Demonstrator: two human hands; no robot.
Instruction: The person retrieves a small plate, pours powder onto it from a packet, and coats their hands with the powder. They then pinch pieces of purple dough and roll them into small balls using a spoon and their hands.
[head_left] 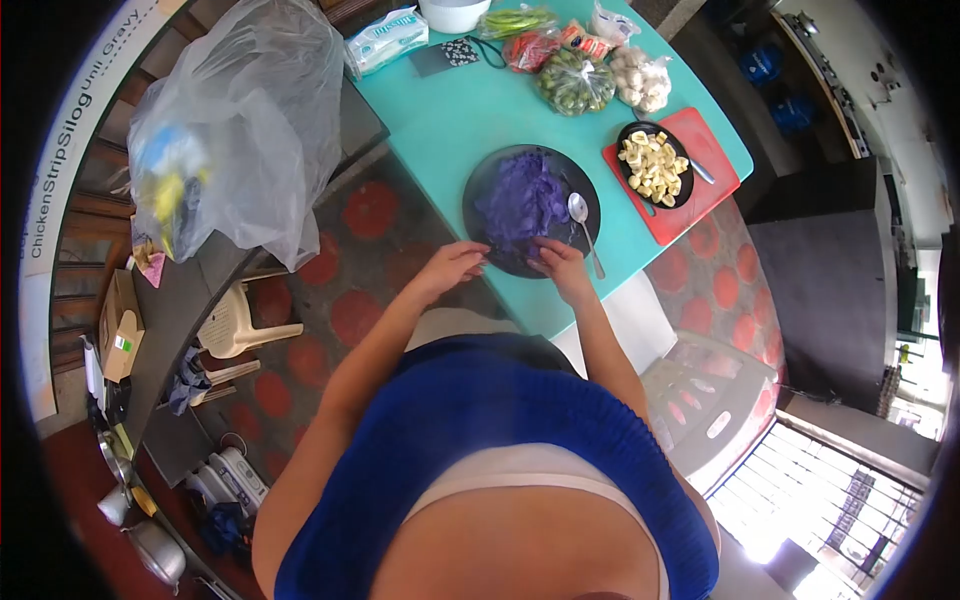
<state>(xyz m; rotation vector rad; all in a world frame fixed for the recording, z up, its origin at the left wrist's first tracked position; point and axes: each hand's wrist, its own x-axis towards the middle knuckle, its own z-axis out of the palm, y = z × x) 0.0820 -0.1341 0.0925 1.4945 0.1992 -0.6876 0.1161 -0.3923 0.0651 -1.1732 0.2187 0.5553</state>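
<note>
A round black plate (588, 180) lies near the table's close edge, heaped with a soft purple mash (525, 198) that looks mashed or shredded. My left hand (452, 268) is at the plate's near left rim, its fingers bent together; whatever is between the fingertips is too small to make out. At the near right side, my right hand (558, 265) has its fingertips pinched over the lower edge of the mash. A metal spoon (580, 212) rests on the plate's right side, its bowl inward and its handle over the rim.
On the turquoise table (430, 140), a red cutting board (712, 140) holds a black plate of pale chopped pieces (655, 168) and a knife (702, 172). Bagged green produce (575, 85) and garlic (640, 78) sit behind. A large plastic bag (250, 130) stands left; a plastic chair (705, 395) stands right.
</note>
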